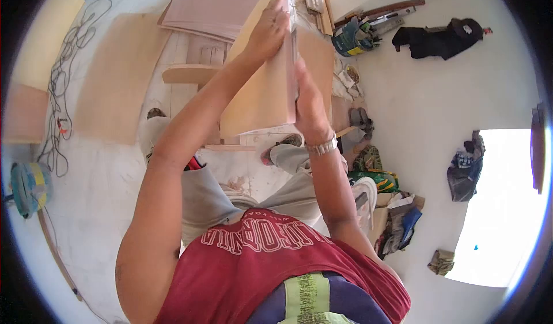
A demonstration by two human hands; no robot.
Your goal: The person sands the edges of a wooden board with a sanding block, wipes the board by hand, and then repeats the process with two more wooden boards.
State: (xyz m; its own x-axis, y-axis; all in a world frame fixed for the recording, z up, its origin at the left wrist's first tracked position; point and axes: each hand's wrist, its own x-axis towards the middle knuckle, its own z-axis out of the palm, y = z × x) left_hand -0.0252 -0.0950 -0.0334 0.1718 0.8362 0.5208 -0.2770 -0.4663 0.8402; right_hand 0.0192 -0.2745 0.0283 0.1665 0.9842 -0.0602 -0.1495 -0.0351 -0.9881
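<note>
A pale wooden board [259, 108] stands on edge between my hands, its light face turned left and its narrow edge toward me. My left hand [269, 31] is closed over the far part of the board, fingers at the upper edge. Nearer to me, my right hand [311, 106] presses along the board's right side, with a metal-banded watch [321, 145] on the wrist. Part of the right fingers is hidden. Behind the board, a brown wooden sheet [315, 64] shows.
Stacked pinkish sheets [213, 7] lie at the back, with a curved wood piece [189, 74] in front. A large plywood sheet [118, 76] and a tangled cable [60, 87] are at left. A tool bucket [350, 38] stands at right near sandals [361, 120]. Bags and a box [397, 220] sit beside me.
</note>
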